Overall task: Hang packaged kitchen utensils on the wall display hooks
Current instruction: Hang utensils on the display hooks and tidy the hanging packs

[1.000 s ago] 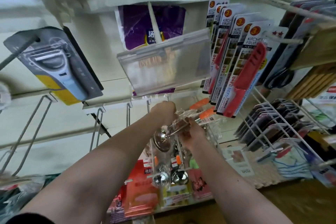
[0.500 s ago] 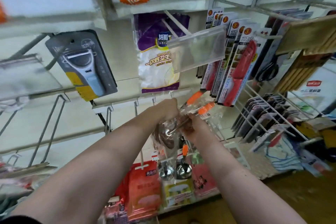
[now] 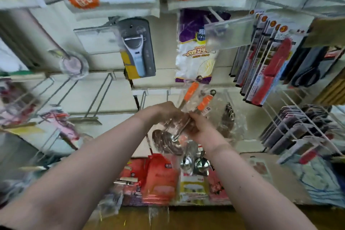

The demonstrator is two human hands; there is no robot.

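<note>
Bagged ladles (image 3: pixel 183 117) w/ orange handles sitting mid-frame, tilted, handles up toward the wall hooks (image 3: pixel 143 97). Left hand (image 3: pixel 164 113) gripping the bag at the shafts, fingers curled. Right hand (image 3: pixel 198 127) clamping same pkg from the right, hands touching. Peeler pack (image 3: pixel 137 48) hanging above-left.

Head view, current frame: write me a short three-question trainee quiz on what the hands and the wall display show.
1. True or false: the left hand and the right hand both hold the bagged orange-handled utensils.
2. Which hangs just left of the purple-and-white bag? A) peeler pack B) scissors C) sponge
3. Fill in: the red knife packs hang to the ____ of the held utensils.
Key: 1 true; 2 A; 3 right.
</note>
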